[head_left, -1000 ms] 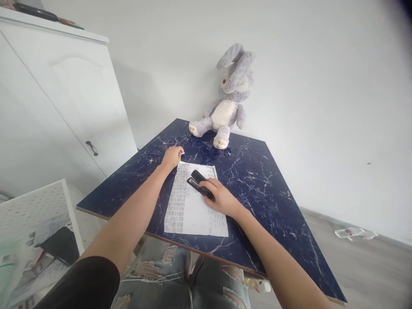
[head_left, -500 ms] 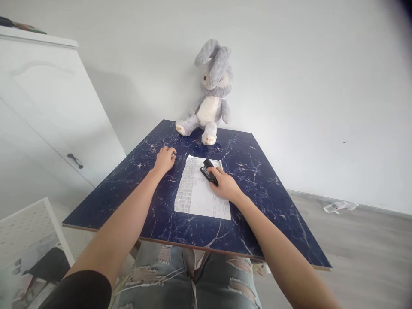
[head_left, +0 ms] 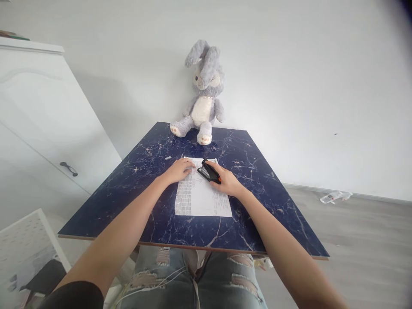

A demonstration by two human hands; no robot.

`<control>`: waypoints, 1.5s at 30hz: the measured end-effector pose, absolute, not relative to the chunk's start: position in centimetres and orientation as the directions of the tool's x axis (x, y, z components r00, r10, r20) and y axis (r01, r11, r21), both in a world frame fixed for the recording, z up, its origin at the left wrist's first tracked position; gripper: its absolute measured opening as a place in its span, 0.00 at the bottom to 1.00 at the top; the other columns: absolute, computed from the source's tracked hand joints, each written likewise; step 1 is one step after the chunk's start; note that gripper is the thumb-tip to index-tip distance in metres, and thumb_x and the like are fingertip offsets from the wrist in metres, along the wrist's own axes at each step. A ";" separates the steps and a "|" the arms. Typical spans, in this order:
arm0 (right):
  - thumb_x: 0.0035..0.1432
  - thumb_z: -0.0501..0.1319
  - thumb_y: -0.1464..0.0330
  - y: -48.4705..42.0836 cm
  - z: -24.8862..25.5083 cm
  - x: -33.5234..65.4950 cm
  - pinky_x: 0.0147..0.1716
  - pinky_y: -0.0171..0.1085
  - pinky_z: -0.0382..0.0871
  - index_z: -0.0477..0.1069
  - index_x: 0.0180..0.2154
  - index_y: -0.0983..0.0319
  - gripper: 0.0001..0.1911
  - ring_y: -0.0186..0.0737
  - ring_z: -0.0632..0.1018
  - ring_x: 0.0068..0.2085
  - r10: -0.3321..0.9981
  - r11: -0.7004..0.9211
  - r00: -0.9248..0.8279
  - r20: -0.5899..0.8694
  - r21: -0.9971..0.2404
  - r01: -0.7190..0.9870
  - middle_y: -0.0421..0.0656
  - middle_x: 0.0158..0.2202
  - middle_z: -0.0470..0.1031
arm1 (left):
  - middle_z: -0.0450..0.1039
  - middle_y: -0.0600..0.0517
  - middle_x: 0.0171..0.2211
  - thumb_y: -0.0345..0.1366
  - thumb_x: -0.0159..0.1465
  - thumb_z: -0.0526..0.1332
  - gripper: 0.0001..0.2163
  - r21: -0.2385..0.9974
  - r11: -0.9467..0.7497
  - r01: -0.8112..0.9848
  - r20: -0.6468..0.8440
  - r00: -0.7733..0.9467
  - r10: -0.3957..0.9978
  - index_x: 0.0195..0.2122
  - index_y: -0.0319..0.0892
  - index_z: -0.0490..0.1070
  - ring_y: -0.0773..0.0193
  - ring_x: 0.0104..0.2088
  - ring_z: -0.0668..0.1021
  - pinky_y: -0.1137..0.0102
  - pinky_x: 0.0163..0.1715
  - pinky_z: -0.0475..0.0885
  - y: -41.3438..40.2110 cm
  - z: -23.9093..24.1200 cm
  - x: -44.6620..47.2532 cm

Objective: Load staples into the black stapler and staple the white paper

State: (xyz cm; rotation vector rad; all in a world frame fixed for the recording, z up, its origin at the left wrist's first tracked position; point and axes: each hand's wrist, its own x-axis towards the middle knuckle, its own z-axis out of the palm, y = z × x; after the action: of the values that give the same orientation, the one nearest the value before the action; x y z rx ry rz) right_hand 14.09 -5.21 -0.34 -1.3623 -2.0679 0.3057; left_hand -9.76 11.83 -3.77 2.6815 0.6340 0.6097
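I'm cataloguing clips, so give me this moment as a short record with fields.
Left hand: over the upper left part of the paper
Right hand: gripping the black stapler above the paper
Table: dark blue, marble-patterned
Small white piece: on the table, just beyond the left hand
Plush rabbit: sitting at the table's far edge
Floor: clear plastic item, right of the table

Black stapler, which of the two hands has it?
The right hand: its fingers are wrapped around the black stapler. The left hand is instead at the printed sheet's far left corner, without the stapler.
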 end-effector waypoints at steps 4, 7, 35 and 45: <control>0.56 0.66 0.67 -5.1 -0.4 14.6 0.55 0.49 0.69 0.52 0.72 0.55 0.45 0.54 0.77 0.55 0.900 0.435 -0.316 0.300 -0.586 0.684 0.50 0.65 0.69 | 0.77 0.46 0.50 0.32 0.69 0.56 0.13 0.488 -0.811 0.323 0.380 0.757 0.531 0.48 0.46 0.79 0.52 0.52 0.76 0.53 0.59 0.66 11.6 -3.6 -9.5; 0.64 0.63 0.58 -4.6 -0.6 15.5 0.57 0.50 0.68 0.51 0.72 0.55 0.40 0.54 0.74 0.58 0.909 0.393 -0.355 0.217 -0.727 0.563 0.50 0.69 0.63 | 0.78 0.46 0.49 0.34 0.70 0.55 0.12 0.627 -0.744 0.232 0.484 0.632 0.605 0.47 0.44 0.79 0.53 0.53 0.76 0.54 0.61 0.64 10.7 -3.2 -8.7; 0.63 0.56 0.80 -5.5 -0.5 11.0 0.45 0.51 0.62 0.68 0.63 0.54 0.30 0.56 0.68 0.48 0.832 0.286 -0.288 0.474 0.077 0.955 0.54 0.50 0.71 | 0.81 0.43 0.39 0.39 0.58 0.74 0.13 0.931 0.200 -0.306 0.009 0.567 0.823 0.39 0.37 0.79 0.59 0.39 0.82 0.63 0.45 0.76 7.4 -3.2 -6.0; 0.50 0.64 0.73 -4.4 -2.0 12.6 0.40 0.43 0.69 0.74 0.42 0.61 0.14 0.47 0.75 0.38 0.902 0.195 0.083 0.423 -0.572 0.797 0.45 0.39 0.74 | 0.80 0.45 0.35 0.35 0.67 0.62 0.07 0.957 -0.267 -0.113 0.281 0.142 0.949 0.40 0.38 0.77 0.60 0.32 0.82 0.61 0.37 0.80 7.4 -1.6 -7.1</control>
State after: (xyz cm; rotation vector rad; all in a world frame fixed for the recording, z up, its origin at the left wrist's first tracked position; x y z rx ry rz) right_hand 12.57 -4.43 -1.98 -1.6110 -1.7210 0.1771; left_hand -7.11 7.39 -1.58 1.4082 0.8793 1.3292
